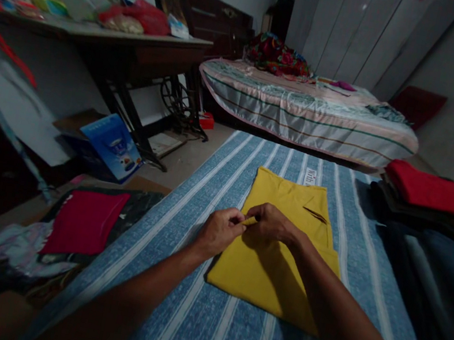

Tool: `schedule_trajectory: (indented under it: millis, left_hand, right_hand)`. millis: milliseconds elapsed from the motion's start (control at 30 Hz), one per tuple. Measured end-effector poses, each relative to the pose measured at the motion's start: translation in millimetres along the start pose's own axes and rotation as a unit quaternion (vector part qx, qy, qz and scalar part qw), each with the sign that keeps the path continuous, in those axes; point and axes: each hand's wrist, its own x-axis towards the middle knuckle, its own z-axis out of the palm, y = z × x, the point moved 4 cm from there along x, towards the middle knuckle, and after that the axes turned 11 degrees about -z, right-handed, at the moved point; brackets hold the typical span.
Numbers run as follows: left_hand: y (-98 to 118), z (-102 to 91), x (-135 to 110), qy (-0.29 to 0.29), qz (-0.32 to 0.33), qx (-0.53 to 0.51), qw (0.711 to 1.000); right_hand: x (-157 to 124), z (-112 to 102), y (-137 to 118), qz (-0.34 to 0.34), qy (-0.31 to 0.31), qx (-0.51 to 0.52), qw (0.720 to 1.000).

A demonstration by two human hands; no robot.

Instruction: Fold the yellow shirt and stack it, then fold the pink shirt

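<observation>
A yellow folded garment [266, 271] lies flat on a blue and white striped cloth [179, 243]; I cannot tell which kind of garment it is. Near its left edge, my left hand [220, 229] pinches a small raised bit of the yellow fabric. Right beside it, almost touching, my right hand [269, 222] grips the same bit with bent fingers. My right forearm crosses over the lower right part of the garment and hides some of it. A dark slit shows in the fabric at the upper right.
Stacked clothes with a red one [443, 190] on top stand at the right, dark folded clothes [443, 290] nearer me. Left on the floor are a pink cloth [86, 221] and a blue box [112, 144]. Behind stand a sewing table [160, 52] and a bed [307, 111].
</observation>
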Motion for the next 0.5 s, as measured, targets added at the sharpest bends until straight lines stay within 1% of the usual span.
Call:
schedule_trajectory:
  millis: [67,100,133,167,233,267,300,367,433,500]
  left_hand:
    - [0,0.8,-9,-0.031,-0.041,-0.077,0.996]
    - [-1,2.1,-15,-0.067,-0.068,-0.121,0.988]
    - [0,4.4,-21,-0.116,-0.095,-0.165,0.975]
    - [0,7.6,-27,-0.175,-0.119,-0.205,0.955]
    - [2,14.7,-37,-0.289,-0.158,-0.265,0.906]
    - [3,18.1,-40,-0.329,-0.174,-0.284,0.884]
    - [2,21.3,-40,-0.355,-0.192,-0.295,0.866]
    - [-1,27.8,-36,-0.376,-0.23,-0.301,0.846]
    - [-5,34.0,-29,-0.38,-0.267,-0.309,0.83]
    - [-8,40.1,-24,-0.388,-0.304,-0.323,0.808]
  right_hand:
    - [-13,-2,-2,-0.013,0.017,0.065,0.998]
    - [-21,-3,-4,-0.029,0.025,0.092,0.995]
    - [-28,-4,-6,-0.046,0.033,0.111,0.992]
    - [-36,-6,-9,-0.06,0.041,0.124,0.99]
    - [-48,-10,-14,-0.076,0.06,0.139,0.986]
    - [-52,-12,-16,-0.079,0.068,0.146,0.984]
    - [-56,-13,-18,-0.084,0.076,0.154,0.982]
    - [-59,-14,-21,-0.096,0.088,0.165,0.978]
    - [-60,-15,-25,-0.112,0.101,0.169,0.974]
    - [-60,-16,-29,-0.126,0.117,0.174,0.97]
